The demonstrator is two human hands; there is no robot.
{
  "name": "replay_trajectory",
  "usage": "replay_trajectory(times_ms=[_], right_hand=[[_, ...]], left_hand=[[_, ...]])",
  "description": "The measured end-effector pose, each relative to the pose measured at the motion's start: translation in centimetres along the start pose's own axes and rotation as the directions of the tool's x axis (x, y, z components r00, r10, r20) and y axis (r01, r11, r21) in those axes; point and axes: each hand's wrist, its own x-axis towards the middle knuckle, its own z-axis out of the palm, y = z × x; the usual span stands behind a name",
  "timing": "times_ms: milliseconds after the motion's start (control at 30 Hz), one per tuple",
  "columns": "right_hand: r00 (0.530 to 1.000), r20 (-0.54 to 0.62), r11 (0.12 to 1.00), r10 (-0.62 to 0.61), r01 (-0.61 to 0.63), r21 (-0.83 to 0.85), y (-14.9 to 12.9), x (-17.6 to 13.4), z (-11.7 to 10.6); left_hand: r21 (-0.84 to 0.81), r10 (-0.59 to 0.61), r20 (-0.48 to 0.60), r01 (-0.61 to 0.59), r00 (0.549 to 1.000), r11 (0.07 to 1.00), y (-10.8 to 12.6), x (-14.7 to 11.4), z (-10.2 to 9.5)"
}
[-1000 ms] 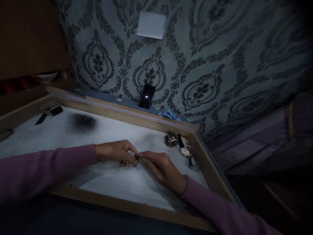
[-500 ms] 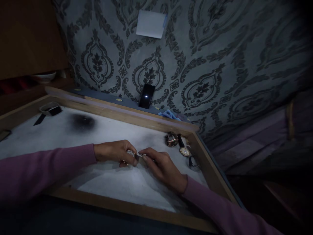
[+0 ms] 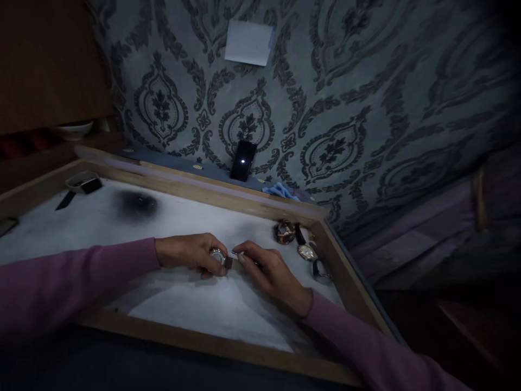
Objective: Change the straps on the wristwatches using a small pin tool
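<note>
In the middle of the shallow wooden-framed tray, my left hand (image 3: 199,255) is closed around a round silver-coloured watch (image 3: 218,255). A short piece of dark strap (image 3: 229,263) sticks out on its right side. My right hand (image 3: 274,274) pinches a thin metal tool (image 3: 235,252) between thumb and fingers, its tip pointing towards the watch with a small gap between them. The tool's exact kind is too small and dim to make out. The fingers of my left hand cover part of the watch case.
By the right wall of the tray (image 3: 354,288) lie a dark bracelet-like watch (image 3: 285,232), a gold-faced watch (image 3: 306,252) and a dark-strapped watch (image 3: 321,270). A black-strapped item (image 3: 90,184) rests at the back left. Behind the tray, a phone (image 3: 243,161) leans against the patterned wall near a blue cloth (image 3: 280,190).
The watch has turned a little in my left hand, so its round case and the dark strap piece show more. My right hand has drawn the tool's tip slightly away from it.
</note>
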Motion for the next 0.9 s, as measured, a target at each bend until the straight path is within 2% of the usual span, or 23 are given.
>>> replay_trajectory(times_ms=[267,433,900], right_hand=[[0.999,0.017,0.999,-0.031,0.031,0.009,-0.34,0.01,-0.33],[0.999,0.035,0.998,-0.009,0.007,0.056,-0.4,-0.06,-0.5],[0.996,0.036,0.997,-0.076,0.076,0.019,-0.13,0.02,-0.53]], left_hand=[[-0.016,0.025,-0.018,-0.025,1.0,1.0,-0.13,0.1,0.1],[-0.001,0.009,-0.037,-0.009,0.999,1.0,0.23,-0.06,0.25],[-0.017,0.0,-0.042,-0.001,0.999,1.0,0.14,0.09,0.29]])
